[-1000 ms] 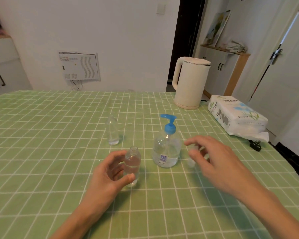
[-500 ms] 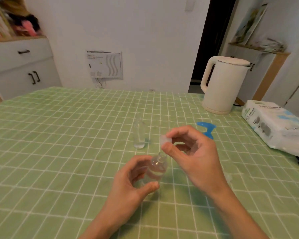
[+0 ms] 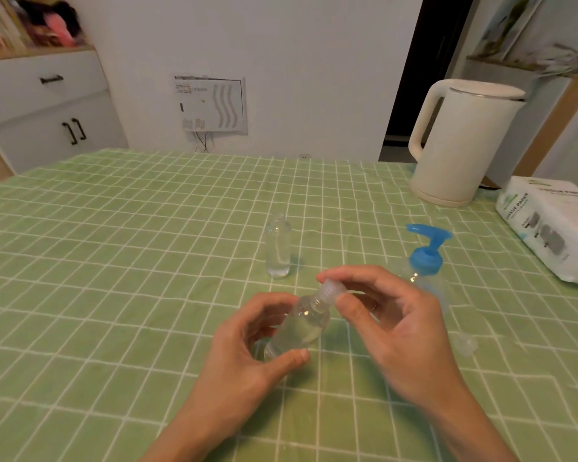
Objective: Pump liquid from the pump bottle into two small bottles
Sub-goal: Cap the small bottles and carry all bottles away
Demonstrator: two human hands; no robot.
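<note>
My left hand [image 3: 247, 355] grips a small clear bottle [image 3: 301, 328] that holds liquid and tilts to the right. My right hand [image 3: 391, 328] pinches a clear cap [image 3: 331, 288] on that bottle's neck. A second small clear bottle [image 3: 278, 250] stands upright and uncapped farther back, with a little liquid at its bottom. The pump bottle [image 3: 427, 258], clear with a blue pump head, stands to the right, partly hidden behind my right hand. Another small clear cap [image 3: 466, 345] lies on the cloth to the right of my right hand.
A green checked cloth [image 3: 114, 295] covers the table. A cream electric kettle [image 3: 461, 141] stands at the back right. A pack of tissue paper [image 3: 554, 228] lies at the right edge. A white cabinet [image 3: 44, 111] stands beyond the table at the left.
My right hand picked up a cap beside the pump bottle, carried it left and set it on the neck of the bottle in my left hand, which now tilts. The view shifted left.
</note>
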